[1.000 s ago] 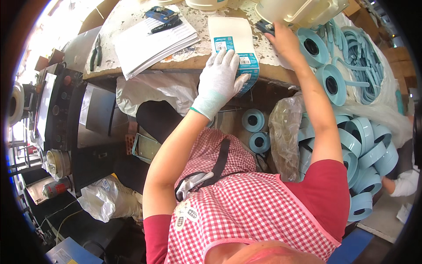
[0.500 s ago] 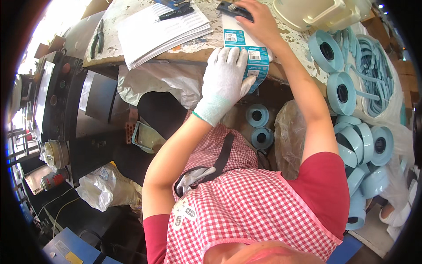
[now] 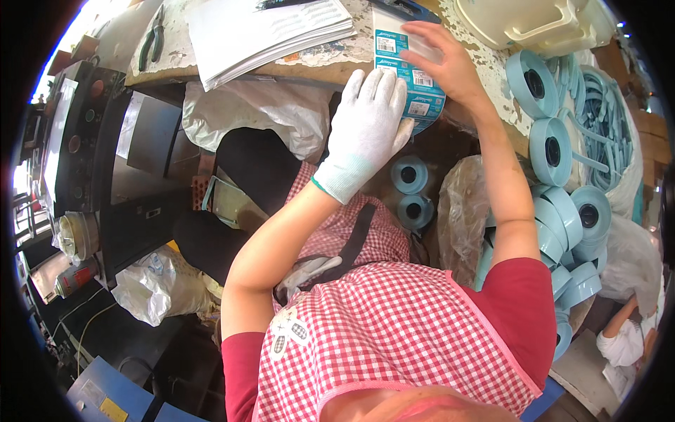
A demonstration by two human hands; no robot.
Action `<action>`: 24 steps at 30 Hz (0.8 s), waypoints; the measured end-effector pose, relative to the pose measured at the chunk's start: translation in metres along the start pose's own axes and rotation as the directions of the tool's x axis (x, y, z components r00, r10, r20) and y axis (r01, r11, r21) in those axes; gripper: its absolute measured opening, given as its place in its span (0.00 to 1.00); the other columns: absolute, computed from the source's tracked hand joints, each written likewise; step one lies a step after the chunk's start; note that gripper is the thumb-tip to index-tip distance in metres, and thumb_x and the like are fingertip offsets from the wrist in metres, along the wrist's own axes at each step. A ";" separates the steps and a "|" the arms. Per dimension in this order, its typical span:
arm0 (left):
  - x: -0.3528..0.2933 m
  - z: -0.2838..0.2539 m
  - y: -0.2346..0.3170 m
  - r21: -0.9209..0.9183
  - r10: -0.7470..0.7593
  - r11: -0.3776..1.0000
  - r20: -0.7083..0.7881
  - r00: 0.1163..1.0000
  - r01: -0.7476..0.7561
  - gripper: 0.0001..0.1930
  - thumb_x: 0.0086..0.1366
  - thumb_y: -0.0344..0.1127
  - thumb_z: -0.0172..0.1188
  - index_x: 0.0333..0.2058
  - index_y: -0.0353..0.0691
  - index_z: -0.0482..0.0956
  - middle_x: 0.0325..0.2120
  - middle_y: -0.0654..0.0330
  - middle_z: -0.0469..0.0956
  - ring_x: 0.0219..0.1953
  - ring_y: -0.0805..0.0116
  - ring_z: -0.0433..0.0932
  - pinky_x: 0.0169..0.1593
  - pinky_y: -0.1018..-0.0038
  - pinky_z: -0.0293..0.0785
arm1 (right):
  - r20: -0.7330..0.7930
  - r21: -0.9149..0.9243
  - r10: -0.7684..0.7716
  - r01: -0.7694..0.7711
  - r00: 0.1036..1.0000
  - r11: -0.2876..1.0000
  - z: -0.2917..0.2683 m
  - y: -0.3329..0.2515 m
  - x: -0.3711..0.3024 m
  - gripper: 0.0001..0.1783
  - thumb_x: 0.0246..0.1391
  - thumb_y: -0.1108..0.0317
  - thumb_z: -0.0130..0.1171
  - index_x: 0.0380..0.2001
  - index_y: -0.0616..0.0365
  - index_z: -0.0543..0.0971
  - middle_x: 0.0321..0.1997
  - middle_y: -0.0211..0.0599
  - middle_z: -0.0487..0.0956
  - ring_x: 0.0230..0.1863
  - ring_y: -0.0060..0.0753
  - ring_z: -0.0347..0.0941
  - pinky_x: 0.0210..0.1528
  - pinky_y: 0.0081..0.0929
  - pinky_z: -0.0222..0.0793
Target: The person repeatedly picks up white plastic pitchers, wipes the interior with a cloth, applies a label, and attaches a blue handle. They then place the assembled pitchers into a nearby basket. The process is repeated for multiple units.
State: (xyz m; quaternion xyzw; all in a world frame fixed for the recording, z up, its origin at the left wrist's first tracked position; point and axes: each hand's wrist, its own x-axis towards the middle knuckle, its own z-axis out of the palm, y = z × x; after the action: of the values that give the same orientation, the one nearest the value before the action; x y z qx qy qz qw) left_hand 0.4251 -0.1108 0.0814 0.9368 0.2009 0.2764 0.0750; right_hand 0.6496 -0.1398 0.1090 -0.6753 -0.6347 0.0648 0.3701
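A strip of blue-and-white printed labels [image 3: 422,107] lies over the table's front edge, its near end hanging down. My left hand [image 3: 367,126], in a white knit glove, rests flat along the strip's left side, fingers straight. My bare right hand [image 3: 453,67] is over the strip's right side, thumb and fingers apart, holding nothing visible. Beyond its fingertips, a dark blue hand tool [image 3: 410,8] is partly cut off by the upper rim of the picture; its kind cannot be told.
Left of the strip lies a stack of printed paper sheets [image 3: 260,39], with pliers [image 3: 152,39] farther left. A cream plastic container [image 3: 534,24] stands at the right. Light-blue rolls [image 3: 550,151] pile up beside the table. Another person's arm [image 3: 619,320] shows at the lower right.
My right hand has let go of the dark tool and come back toward me over the labels. My left hand stays on the strip. The view has shifted slightly.
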 end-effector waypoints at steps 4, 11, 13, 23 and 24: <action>-0.002 -0.001 -0.002 0.022 0.023 0.999 0.015 1.000 -0.024 0.33 0.64 0.48 0.65 0.62 0.35 0.73 0.61 0.50 0.73 0.68 0.54 0.68 0.74 0.53 0.56 | -0.091 -0.280 -0.067 0.039 0.994 0.959 0.011 0.025 0.001 0.24 0.58 0.53 0.72 0.54 0.52 0.85 0.59 0.34 0.81 0.62 0.38 0.76 0.66 0.35 0.69; -0.002 0.000 0.001 -0.012 -0.002 1.000 0.013 1.000 0.002 0.32 0.64 0.46 0.65 0.62 0.35 0.72 0.63 0.50 0.72 0.69 0.55 0.67 0.75 0.52 0.54 | -0.094 -0.075 0.106 -0.113 0.990 0.991 0.013 0.040 0.016 0.18 0.57 0.55 0.74 0.45 0.53 0.90 0.52 0.32 0.83 0.54 0.34 0.80 0.58 0.31 0.74; -0.001 0.001 0.000 -0.033 -0.006 0.999 0.006 1.000 0.006 0.32 0.63 0.46 0.65 0.62 0.36 0.72 0.63 0.50 0.72 0.69 0.55 0.67 0.75 0.52 0.54 | -0.072 0.009 0.182 -0.181 0.981 0.983 0.013 0.042 0.018 0.17 0.56 0.57 0.75 0.44 0.53 0.90 0.50 0.31 0.83 0.53 0.31 0.80 0.56 0.28 0.74; -0.010 -0.007 -0.013 -0.142 -0.092 0.987 -0.092 0.992 0.078 0.24 0.57 0.39 0.67 0.51 0.37 0.77 0.54 0.51 0.77 0.61 0.53 0.74 0.69 0.55 0.63 | -0.221 0.042 -0.065 0.077 0.973 0.996 0.025 0.034 0.024 0.11 0.53 0.65 0.75 0.40 0.55 0.88 0.47 0.33 0.87 0.51 0.35 0.80 0.58 0.31 0.71; -0.017 -0.005 -0.018 -0.139 -0.101 0.988 -0.200 0.975 0.074 0.17 0.55 0.35 0.65 0.43 0.37 0.80 0.47 0.51 0.78 0.52 0.50 0.76 0.61 0.56 0.70 | -0.244 -0.174 -0.210 0.170 0.947 0.970 0.025 -0.006 0.016 0.08 0.55 0.68 0.73 0.39 0.54 0.87 0.52 0.33 0.86 0.55 0.38 0.79 0.62 0.35 0.68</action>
State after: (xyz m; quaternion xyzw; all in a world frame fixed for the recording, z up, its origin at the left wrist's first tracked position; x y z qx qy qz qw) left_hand 0.4037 -0.1016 0.0731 0.8864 0.2304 0.3810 0.1270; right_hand 0.6340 -0.1156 0.1005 -0.6395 -0.6457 -0.1086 0.4028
